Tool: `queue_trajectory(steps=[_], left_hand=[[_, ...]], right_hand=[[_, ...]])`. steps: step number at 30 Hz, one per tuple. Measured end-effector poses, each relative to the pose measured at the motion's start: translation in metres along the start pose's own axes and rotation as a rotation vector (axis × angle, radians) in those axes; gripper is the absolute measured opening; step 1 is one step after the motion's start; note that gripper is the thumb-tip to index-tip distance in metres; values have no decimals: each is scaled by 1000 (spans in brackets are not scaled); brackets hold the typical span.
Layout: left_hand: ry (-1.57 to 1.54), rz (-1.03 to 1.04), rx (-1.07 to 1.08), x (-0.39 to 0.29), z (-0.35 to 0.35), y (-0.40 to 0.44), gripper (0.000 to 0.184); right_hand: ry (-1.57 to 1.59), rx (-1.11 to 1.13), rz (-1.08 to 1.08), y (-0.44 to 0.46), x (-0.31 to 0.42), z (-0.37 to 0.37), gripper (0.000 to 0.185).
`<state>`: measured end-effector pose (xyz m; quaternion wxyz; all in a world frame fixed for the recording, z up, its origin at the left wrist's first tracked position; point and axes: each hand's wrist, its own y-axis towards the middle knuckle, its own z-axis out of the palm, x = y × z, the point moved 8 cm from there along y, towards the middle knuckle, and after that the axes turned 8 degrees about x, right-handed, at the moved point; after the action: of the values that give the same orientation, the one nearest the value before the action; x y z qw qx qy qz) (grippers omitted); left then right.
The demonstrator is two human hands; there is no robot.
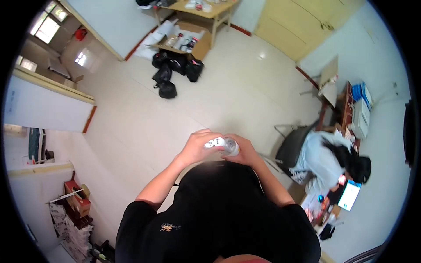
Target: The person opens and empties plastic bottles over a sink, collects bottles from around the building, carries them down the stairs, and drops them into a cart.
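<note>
Both of my hands are raised together in front of my black shirt. My left hand [201,145] curls round a small white object with dark marks [215,142]; its exact kind is too small to make out. Closed round a clear, see-through container [230,147] is my right hand [246,151]. The white object and the container meet or overlap between my hands, and I cannot tell whether they are joined. Part of each is hidden by my fingers.
A person in a light top sits on a dark chair [291,147] at a desk with a lit screen [349,195]. Several black bags [167,89] lie by an open cardboard box [201,45] beneath a table [209,9]. Boxes [78,199] are stacked at the left.
</note>
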<state>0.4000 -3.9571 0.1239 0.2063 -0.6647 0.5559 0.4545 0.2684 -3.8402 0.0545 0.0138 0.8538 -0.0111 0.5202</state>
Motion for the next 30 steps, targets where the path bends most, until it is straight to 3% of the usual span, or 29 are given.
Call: queue_trajectory(steps=[7,10,13,16,23,27,30], left_hand=[[-98,-219,54,108,-85,152,39],[-84,-194,102,158,-92,228,41],[-26,-208,27,204,-110,308,35],[50,-153,-111,245,-157,392,34],[143,-286,-149,377,-274,538,34],[168,-346,-126,467,-336,612,35],[355,-256,-121,530,-383,674,40]], right_hand=[[49,-51,32,167,-57,-88,77],[21,-28,39,232,-107,-134,85],[-156,-123,-149,295,-142,-200,94],[-91,-149,-65,357,-173,-290,102],[-109,-175,-29,502,-225,-444,70],[-73,-161,34,580,-270,-476,59],[-93,-129,94,642,-311,-494,53]])
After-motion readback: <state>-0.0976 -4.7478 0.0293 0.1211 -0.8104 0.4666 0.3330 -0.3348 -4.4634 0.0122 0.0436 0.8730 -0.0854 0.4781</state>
